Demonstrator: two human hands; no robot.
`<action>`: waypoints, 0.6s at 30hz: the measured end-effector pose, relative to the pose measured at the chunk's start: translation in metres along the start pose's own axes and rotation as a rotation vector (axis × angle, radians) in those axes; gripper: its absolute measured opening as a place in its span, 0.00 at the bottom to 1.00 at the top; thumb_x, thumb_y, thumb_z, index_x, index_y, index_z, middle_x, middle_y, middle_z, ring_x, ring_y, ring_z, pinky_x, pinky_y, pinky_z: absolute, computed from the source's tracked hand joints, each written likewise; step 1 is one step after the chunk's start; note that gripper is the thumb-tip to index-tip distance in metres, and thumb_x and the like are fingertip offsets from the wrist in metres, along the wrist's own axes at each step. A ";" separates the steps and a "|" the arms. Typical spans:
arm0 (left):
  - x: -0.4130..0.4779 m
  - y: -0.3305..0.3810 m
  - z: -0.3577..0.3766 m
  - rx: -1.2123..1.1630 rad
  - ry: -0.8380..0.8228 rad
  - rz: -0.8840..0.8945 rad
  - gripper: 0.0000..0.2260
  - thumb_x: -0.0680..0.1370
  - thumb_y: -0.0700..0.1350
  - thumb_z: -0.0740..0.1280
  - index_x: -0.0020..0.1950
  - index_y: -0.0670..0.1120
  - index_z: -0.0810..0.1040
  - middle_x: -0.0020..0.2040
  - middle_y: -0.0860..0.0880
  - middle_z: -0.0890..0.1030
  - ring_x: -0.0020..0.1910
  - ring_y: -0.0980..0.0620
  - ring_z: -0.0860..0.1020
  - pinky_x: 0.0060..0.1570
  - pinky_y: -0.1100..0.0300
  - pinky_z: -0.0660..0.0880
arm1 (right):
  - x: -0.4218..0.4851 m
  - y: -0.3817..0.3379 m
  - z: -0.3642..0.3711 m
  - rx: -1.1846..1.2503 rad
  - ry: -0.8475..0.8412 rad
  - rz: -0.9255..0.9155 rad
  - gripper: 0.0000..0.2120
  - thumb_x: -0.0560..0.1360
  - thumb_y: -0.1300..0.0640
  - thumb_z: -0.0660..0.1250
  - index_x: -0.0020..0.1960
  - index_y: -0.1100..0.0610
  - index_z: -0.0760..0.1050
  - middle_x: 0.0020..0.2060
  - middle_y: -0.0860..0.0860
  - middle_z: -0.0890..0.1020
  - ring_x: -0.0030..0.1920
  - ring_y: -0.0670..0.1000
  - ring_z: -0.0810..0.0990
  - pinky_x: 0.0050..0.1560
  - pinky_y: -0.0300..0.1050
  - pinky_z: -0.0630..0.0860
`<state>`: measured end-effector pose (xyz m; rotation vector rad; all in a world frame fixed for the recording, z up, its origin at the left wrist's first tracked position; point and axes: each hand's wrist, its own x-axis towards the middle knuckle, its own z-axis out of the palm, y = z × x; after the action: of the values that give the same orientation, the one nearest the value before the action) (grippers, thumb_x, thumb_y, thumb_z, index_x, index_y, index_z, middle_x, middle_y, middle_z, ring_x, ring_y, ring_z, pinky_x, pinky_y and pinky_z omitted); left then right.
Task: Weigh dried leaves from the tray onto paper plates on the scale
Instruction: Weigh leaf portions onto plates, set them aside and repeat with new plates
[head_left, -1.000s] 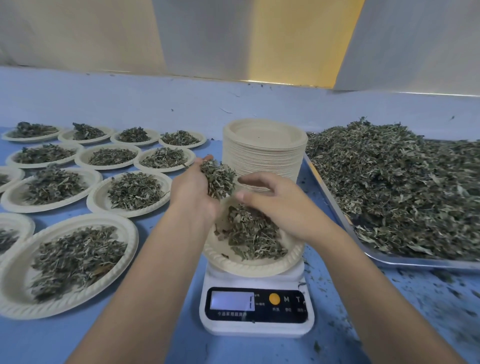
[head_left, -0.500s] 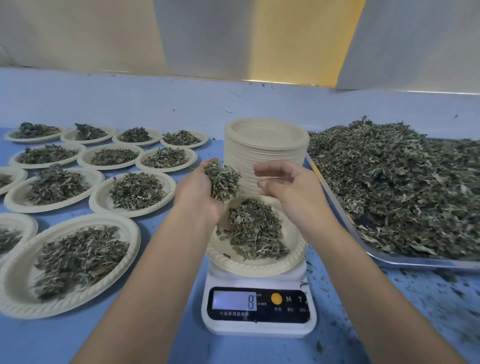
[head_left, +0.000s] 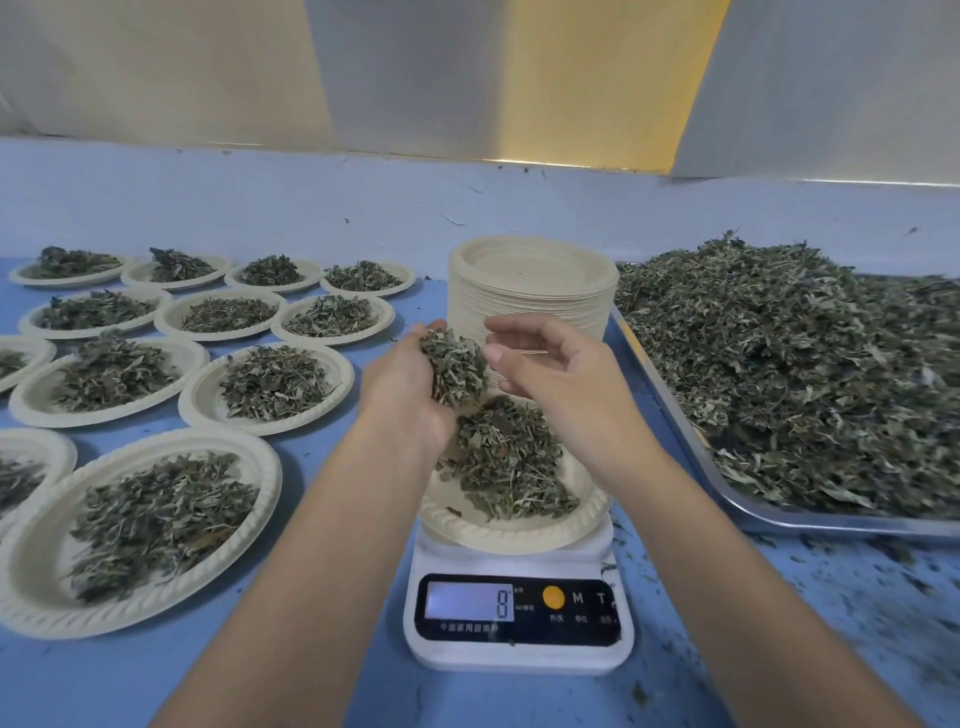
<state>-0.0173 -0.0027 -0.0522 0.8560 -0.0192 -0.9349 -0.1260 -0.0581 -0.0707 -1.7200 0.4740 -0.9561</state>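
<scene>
Dried leaves (head_left: 779, 374) are mostly sitting in the tray (head_left: 779, 526) at right, filled plates (head_left: 265, 427) are covering the left surface (head_left: 104, 686), left hand (head_left: 400, 405) is cupping a clump (head_left: 454, 366) over the part-filled plate (head_left: 498, 535) on the scale (head_left: 519, 660), right hand (head_left: 566, 384) is hovering loose and empty, so plenty is remaining.

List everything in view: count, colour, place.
scale: one, white, black panel, front centre, reads 8
plate on scale: one, cream, holds leaves
plate stack: one, cream, empty, behind scale
filled plates: twelve, cream with grey-green leaves, rows at left
tray: one, silver, right
leaf heap: one, grey-green, in tray
table: one, blue, under everything
crumbs: many, dark, table front right
left hand: one, grips leaf clump above plate on scale
right hand: one, empty, fingers loosely curled, beside clump
</scene>
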 end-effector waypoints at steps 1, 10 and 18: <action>0.002 0.000 -0.001 0.005 -0.004 -0.005 0.08 0.82 0.44 0.59 0.48 0.44 0.76 0.50 0.42 0.80 0.42 0.45 0.79 0.38 0.54 0.79 | 0.000 0.000 -0.001 -0.018 0.020 0.000 0.07 0.74 0.60 0.70 0.50 0.50 0.80 0.43 0.44 0.83 0.44 0.40 0.80 0.45 0.36 0.78; 0.012 0.002 -0.006 0.007 -0.012 -0.040 0.13 0.82 0.42 0.59 0.64 0.40 0.75 0.59 0.41 0.79 0.50 0.44 0.81 0.37 0.52 0.80 | -0.001 -0.001 -0.017 -0.672 -0.254 0.087 0.17 0.62 0.39 0.75 0.49 0.41 0.79 0.49 0.44 0.73 0.49 0.38 0.72 0.44 0.36 0.68; 0.014 0.000 -0.009 -0.007 0.039 0.015 0.06 0.81 0.39 0.59 0.50 0.44 0.76 0.39 0.45 0.76 0.27 0.50 0.75 0.20 0.62 0.74 | -0.003 -0.002 -0.015 -0.692 -0.363 -0.003 0.07 0.68 0.54 0.75 0.44 0.48 0.80 0.42 0.41 0.77 0.39 0.33 0.73 0.37 0.25 0.67</action>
<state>-0.0057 -0.0068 -0.0625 0.8662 0.0113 -0.9039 -0.1395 -0.0646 -0.0685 -2.4548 0.5997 -0.4727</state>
